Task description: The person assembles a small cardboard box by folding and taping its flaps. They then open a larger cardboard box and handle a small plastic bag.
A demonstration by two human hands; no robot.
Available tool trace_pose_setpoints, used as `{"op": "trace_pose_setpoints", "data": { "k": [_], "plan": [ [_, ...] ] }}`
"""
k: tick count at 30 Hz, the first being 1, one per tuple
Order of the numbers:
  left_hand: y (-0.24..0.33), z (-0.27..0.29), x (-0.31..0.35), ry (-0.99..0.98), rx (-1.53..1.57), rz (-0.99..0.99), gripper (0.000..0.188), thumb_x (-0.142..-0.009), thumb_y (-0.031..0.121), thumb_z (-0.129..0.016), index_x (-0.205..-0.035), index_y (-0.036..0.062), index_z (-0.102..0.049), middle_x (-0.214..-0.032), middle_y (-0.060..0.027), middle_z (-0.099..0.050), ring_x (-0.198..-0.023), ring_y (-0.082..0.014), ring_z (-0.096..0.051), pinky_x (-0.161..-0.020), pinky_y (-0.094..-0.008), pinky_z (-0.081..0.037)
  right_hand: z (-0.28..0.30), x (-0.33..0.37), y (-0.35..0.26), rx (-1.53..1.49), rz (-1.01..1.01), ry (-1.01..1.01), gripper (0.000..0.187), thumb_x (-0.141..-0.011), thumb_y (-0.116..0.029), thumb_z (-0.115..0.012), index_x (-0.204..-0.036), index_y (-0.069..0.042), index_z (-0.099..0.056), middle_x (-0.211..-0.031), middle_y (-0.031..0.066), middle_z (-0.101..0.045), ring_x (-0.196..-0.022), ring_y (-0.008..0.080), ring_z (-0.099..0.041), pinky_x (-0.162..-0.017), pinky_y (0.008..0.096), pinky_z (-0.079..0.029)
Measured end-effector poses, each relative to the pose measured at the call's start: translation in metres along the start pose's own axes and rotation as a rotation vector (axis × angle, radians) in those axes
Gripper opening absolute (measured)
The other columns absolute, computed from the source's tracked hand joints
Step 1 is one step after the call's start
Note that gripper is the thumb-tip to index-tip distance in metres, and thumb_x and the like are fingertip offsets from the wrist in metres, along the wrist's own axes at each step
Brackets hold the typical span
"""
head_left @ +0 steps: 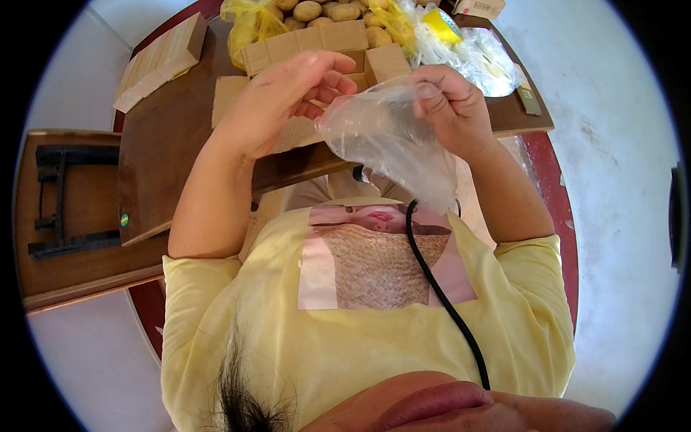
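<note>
A clear, thin plastic bag (385,137) hangs in front of my chest, over the near edge of the table. My right hand (457,108) pinches its upper right edge between thumb and fingers. At the bag's left edge is my left hand (291,93), its fingers loosely curled and apart, fingertips close to the plastic. Whether they touch it I cannot tell. Just beyond both hands stands an open cardboard box (302,49) with its flaps spread; my left hand and the bag hide part of it.
Behind the box, potatoes (307,11) fill a yellow plastic bag (246,32). A yellow tape roll (443,27) lies among clear plastic bags (493,65) at the far right. A long pale box (160,63) rests on the brown table (162,144) at the left. A black cord (450,302) hangs down my shirt.
</note>
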State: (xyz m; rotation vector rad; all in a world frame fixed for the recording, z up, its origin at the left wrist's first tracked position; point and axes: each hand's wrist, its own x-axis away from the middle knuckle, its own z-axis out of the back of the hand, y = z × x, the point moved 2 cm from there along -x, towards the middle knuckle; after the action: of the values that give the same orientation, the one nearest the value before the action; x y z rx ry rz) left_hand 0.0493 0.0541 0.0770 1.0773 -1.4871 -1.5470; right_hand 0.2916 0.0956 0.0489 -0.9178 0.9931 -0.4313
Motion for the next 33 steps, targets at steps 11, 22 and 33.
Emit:
{"op": "trace_pose_setpoints", "data": {
  "k": [11,22,33],
  "plan": [
    [0.003,-0.015,-0.012,-0.083,-0.106,0.048,0.028,-0.092,0.02,-0.067,-0.112,0.0015,-0.065,-0.093,0.001,-0.065,-0.084,-0.0062,-0.058,-0.075,-0.0214,-0.048,-0.004,0.003,0.001,0.058,-0.037,-0.05,0.013,-0.097,-0.013,-0.058,-0.106,-0.005,-0.063,-0.082,-0.0028,-0.058,-0.072,0.0064,-0.051,-0.066,0.0215,-0.046],
    [-0.012,-0.022,-0.022,-0.124,-0.167,0.069,0.019,-0.094,0.018,-0.063,-0.103,0.0008,-0.064,-0.082,0.0028,-0.061,-0.071,-0.0037,-0.055,-0.062,-0.0187,-0.044,-0.007,0.0,0.004,0.129,-0.08,-0.06,0.013,-0.095,-0.012,-0.059,-0.105,-0.006,-0.064,-0.086,0.0014,-0.063,-0.076,0.009,-0.056,-0.069,0.0239,-0.048],
    [-0.026,-0.024,-0.026,0.028,0.382,0.239,0.01,-0.091,0.016,-0.065,-0.089,0.0058,-0.063,-0.07,0.0022,-0.056,-0.057,-0.0053,-0.049,-0.051,-0.0196,-0.04,0.003,-0.007,-0.005,-0.014,-0.03,0.135,0.037,-0.09,-0.012,-0.066,-0.124,-0.006,-0.053,-0.1,0.0032,-0.06,-0.083,0.0112,-0.055,-0.074,0.0253,-0.047]
  ]
}}
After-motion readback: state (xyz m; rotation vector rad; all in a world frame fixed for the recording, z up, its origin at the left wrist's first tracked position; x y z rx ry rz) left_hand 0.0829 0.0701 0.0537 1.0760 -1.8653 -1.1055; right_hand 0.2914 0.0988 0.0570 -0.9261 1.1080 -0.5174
